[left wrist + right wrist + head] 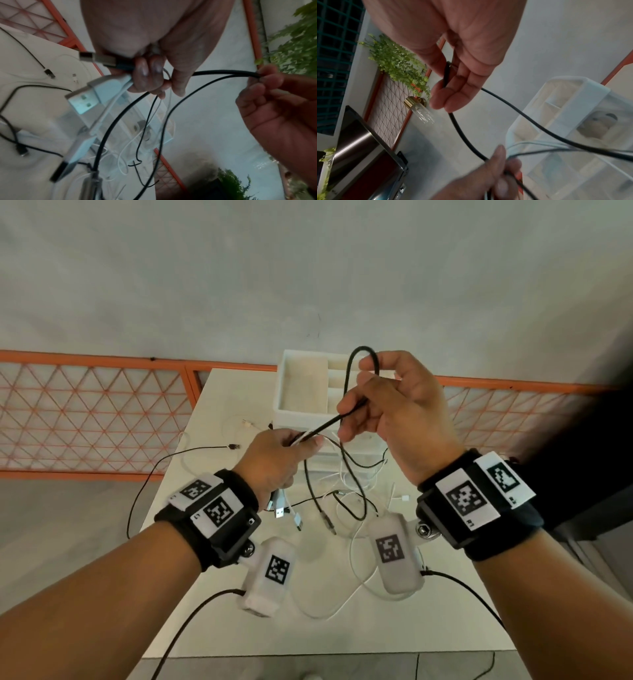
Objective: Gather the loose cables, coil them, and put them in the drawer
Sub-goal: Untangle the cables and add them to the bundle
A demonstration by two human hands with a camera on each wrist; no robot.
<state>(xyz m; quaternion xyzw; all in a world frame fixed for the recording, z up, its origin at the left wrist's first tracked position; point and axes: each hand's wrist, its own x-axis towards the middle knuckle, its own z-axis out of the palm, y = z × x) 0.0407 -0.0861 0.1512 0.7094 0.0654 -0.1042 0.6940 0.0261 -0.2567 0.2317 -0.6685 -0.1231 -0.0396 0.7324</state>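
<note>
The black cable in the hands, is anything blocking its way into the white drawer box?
Nothing visible blocks it. The black cable hangs right before the drawer box, whose top tray is open, but both hands hold it.

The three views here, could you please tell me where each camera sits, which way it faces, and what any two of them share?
Head: worn on the head, looking forward and down at the white table; shows both forearms, the left hand and the right hand.
Left wrist: under the left wrist, looking along the left hand, which grips a bundle of USB plugs; the right hand shows too.
Right wrist: under the right wrist, looking along the right hand towards the drawer unit.
Shared: all three show the thick black cable running between the two hands.
</note>
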